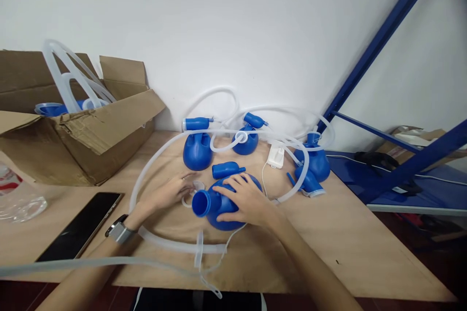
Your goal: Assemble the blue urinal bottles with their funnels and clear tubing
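1. Near the middle of the wooden table (328, 248), just in front of the person: one blue plastic vessel (219, 206), bulbous body with a round open mouth facing left and a second spout (226, 169) rising on its far side. Long axis runs left to right, mouth end towards the left hand.
2. Right hand (245, 198): laid flat over the top of the vessel, fingers spread and pointing left; it presses or steadies rather than closes round. How far the palm wraps the far side cannot be told.
3. Left hand (171, 193): just left of the mouth, fingers loosely curled about a small clear ring or tube end (195, 187). Whether it is pinched or only touched is not clear. Watch (118, 230) at the wrist.
4. Clear flexible tubing (153, 160): loops around both hands and the vessel; its near run carries a flat clip (199, 248). Which end joins the vessel is hidden by the hands.
5. Far side: three more blue vessels (197, 148) (246, 138) (314, 163) tangled with tubing; a small white plug-like piece (276, 156) lies between them.
6. Left: a dark phone (82, 226) lying flat; an open cardboard box (83, 141) with further tubing and blue parts, contents mostly hidden; a clear plastic item (16, 194) cut off at the edge.
7. Right: blue metal frame (383, 39), partly out of view.
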A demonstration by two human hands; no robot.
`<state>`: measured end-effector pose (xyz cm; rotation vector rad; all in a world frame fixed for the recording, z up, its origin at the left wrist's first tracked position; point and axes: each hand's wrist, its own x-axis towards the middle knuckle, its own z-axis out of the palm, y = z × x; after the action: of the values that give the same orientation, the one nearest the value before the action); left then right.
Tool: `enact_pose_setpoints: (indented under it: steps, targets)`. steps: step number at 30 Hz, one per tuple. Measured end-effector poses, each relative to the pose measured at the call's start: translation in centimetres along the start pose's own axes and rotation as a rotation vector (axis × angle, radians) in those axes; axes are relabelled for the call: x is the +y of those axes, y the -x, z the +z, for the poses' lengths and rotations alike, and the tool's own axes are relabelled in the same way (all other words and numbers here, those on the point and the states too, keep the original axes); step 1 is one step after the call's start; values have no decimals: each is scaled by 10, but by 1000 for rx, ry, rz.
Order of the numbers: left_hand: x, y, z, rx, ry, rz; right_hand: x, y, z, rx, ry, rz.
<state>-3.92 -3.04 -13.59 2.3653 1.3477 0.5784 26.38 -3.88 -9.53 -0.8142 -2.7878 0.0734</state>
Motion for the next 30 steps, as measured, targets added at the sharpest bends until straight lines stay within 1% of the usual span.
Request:
enact_pose_setpoints:
  steps: [1, 3, 5, 6, 7, 9, 10, 11, 13, 15, 16, 18, 20, 22, 25, 27, 30]
  targets:
    - [2, -1, -3, 38, 22, -16, 3, 2, 1, 19, 31, 52]
    - [11, -3, -9, 134, 117, -98, 9, 5, 1, 47, 78, 137]
    - [25, -5, -13, 249, 259, -204, 14, 7, 1, 70, 97, 189]
    - [33, -6, -15, 308, 331, -235, 16, 8, 1, 76, 97, 204]
    - [41, -7, -15, 368, 391, -238, 17, 9, 1, 75, 91, 216]
    - [56, -9, -12, 446, 451, -156, 20, 9, 0, 45, 69, 232]
    - [62, -9, -9, 446, 450, -87, 21, 9, -2, 20, 53, 239]
    - [68, -10, -6, 422, 436, -15, 22, 8, -5, -5, 35, 244]
    - [75, -9, 1, 338, 394, 88, 27, 10, -14, -41, -12, 231]
    - [79, -8, 6, 274, 377, 121, 34, 14, -23, -59, -74, 182]
    - [79, -8, 8, 271, 381, 126, 38, 17, -27, -60, -101, 156]
    - [78, -7, 10, 303, 385, 133, 49, 26, -29, -50, -134, 140]
    - [77, -7, 11, 338, 362, 130, 58, 33, -23, 0, -154, 183]
    - [76, -9, 12, 346, 316, 119, 64, 39, -13, 64, -182, 251]
    - [81, -14, 11, 325, 203, 182, 65, 41, 1, 102, -209, 342]
    - [86, -19, 10, 277, 131, 227, 63, 41, 6, 108, -206, 389]
    - [97, -27, 10, 166, 54, 200, 60, 40, 6, 129, -216, 415]
